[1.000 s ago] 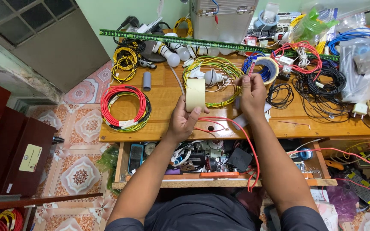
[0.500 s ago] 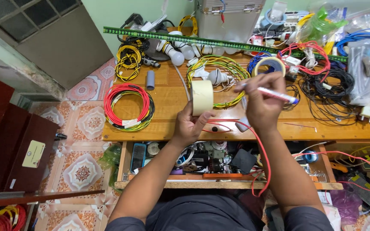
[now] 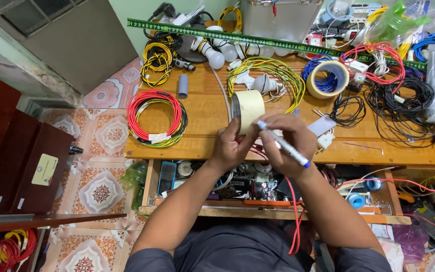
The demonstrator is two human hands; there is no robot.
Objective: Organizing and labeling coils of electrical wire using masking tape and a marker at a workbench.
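My left hand [image 3: 231, 147] holds a roll of cream masking tape [image 3: 249, 109] upright over the front of the wooden workbench [image 3: 202, 113]. My right hand [image 3: 289, 143] grips a white marker pen with a blue end [image 3: 283, 144], its tip pointing at the side of the tape roll. A red wire [image 3: 295, 211] runs from under my hands down toward my lap. Both hands are close together, almost touching.
On the bench lie a red and yellow wire coil [image 3: 156, 117], a yellow-green coil [image 3: 270, 75], a second tape roll [image 3: 329, 79], black wires [image 3: 400, 103], white bulbs [image 3: 216, 58] and a long green ruler [image 3: 258, 40]. An open drawer [image 3: 258, 189] of parts sits below the bench edge.
My right hand picked up the marker pen near the far tape roll and brought it down and left to the masking tape roll. The left hand kept the roll upright.
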